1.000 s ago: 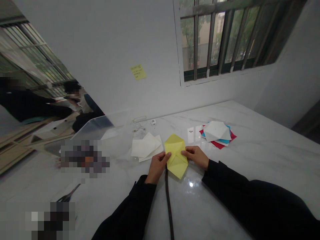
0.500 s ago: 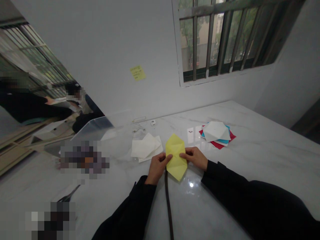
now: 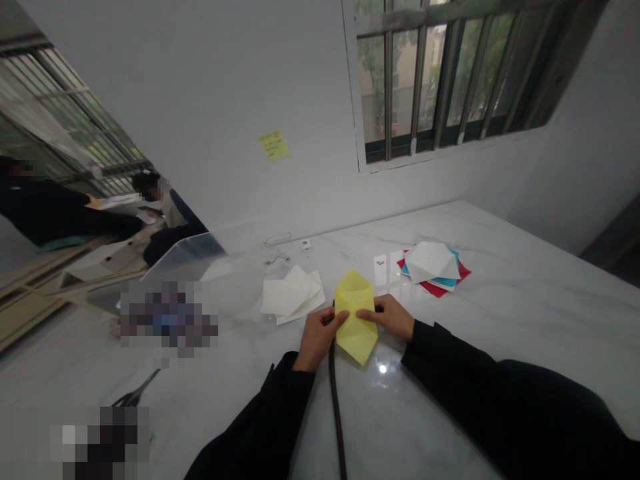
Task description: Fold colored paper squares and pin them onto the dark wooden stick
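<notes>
A yellow paper envelope with pointed flaps at top and bottom is held up between my two hands, over the marble-patterned table. My left hand pinches its left edge, thumb on the near face and fingers behind. On the opposite edge my right hand grips it the same way, its thumb pressing near the middle. Left of the envelope lie several white paper pieces. To the right sits a stack of white, blue and red envelopes. A dark cord runs below my hands.
A clear plastic bin and a blurred-out patch of items stand on the left. Thin cables and a small white box lie near the wall. A yellow note is stuck up there. Two people sit at far left.
The envelope and my hands have shifted slightly right and down. My grip on both edges stays; the envelope's top flap now looks a little more bent.
</notes>
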Demonstrator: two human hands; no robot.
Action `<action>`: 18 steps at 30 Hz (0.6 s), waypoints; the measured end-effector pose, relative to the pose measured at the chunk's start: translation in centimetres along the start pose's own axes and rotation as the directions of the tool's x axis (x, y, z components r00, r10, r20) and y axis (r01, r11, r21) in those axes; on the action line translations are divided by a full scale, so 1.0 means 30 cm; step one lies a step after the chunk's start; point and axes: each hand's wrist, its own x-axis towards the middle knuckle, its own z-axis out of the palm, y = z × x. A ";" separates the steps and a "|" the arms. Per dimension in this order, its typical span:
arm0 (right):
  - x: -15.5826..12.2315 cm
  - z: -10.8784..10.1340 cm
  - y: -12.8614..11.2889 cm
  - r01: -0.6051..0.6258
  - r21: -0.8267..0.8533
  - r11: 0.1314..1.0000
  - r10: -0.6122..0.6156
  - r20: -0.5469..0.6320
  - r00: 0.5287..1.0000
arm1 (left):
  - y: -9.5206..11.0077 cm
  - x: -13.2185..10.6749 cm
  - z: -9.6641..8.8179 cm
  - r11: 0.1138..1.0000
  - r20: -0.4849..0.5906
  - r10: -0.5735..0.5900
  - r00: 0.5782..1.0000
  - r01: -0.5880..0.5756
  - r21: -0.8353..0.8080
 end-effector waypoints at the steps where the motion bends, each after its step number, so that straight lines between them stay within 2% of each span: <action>1: 0.000 -0.001 0.001 0.002 -0.006 1.000 -0.002 -0.003 1.000 | 0.000 0.000 0.001 1.000 0.000 -0.002 1.000 0.002 -0.002; 11: -0.005 0.002 -0.010 -0.015 0.000 1.000 0.015 0.000 1.000 | -0.009 0.003 -0.006 0.998 -0.003 0.032 0.999 -0.031 0.048; 18: -0.007 0.003 -0.015 -0.046 -0.020 0.999 0.046 -0.004 0.999 | -0.009 0.002 -0.001 1.000 0.004 0.014 1.000 -0.014 0.006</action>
